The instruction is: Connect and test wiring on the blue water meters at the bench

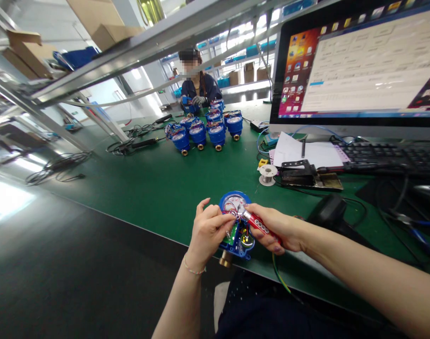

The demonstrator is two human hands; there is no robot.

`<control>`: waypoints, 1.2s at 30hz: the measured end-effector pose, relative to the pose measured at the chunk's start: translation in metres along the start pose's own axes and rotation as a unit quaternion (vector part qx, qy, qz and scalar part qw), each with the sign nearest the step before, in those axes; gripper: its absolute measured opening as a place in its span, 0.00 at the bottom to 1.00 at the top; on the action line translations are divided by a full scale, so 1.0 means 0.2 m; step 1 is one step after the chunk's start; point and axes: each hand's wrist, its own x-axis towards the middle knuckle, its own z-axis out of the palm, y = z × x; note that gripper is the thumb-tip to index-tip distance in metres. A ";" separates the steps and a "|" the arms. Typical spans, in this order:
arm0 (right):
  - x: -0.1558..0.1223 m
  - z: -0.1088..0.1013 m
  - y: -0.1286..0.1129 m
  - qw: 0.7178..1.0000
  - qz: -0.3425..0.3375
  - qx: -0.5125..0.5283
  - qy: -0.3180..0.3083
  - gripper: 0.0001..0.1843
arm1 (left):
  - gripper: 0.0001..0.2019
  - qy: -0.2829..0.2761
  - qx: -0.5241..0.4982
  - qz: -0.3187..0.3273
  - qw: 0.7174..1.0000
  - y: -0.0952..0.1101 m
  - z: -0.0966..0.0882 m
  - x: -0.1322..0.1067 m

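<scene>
A blue water meter (246,253) lies at the table's near edge, its round dial away from me and a brass fitting (225,258) towards me. Its housing is uncovered, showing a green circuit board (231,234) and a round yellow-and-black part (247,239). Thin red and dark wires (230,211) loop over the dial. Thumb and forefinger of my left hand (210,230) pinch these wires. Wrapped in my right hand (276,228) is a red-handled tool (260,223) with a silver metal head, held against the wires; its exact kind is unclear.
Several blue water meters (216,135) stand farther back, before a seated person (208,85) with gloved hands. On the right are a solder wire spool (267,174), soldering iron stand (299,175), papers, keyboard (387,155) and monitor (359,70). Cables (130,145) lie on the left.
</scene>
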 end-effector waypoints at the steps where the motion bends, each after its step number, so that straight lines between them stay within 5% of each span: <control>1: 0.00 0.00 0.00 1.000 0.000 -0.006 0.003 0.33 | 0.06 0.000 0.000 -0.001 1.000 0.00 0.00 0.00; 24: -0.02 0.01 -0.02 0.999 -0.001 -0.037 0.033 0.31 | 0.04 0.005 -0.020 -0.011 1.000 0.00 0.01 0.00; 28: -0.04 -0.08 -0.03 0.988 -0.115 -0.079 0.062 0.33 | 0.04 0.011 -0.045 -0.048 0.998 0.00 0.00 0.00; 32: 0.00 -0.16 -0.05 0.925 -0.328 -0.114 0.155 0.28 | 0.04 0.003 -0.118 -0.152 0.981 0.00 -0.01 0.01; 36: 0.08 -0.13 -0.06 0.892 -0.404 -0.110 0.171 0.20 | 0.05 0.005 -0.171 -0.228 0.959 0.01 -0.03 0.03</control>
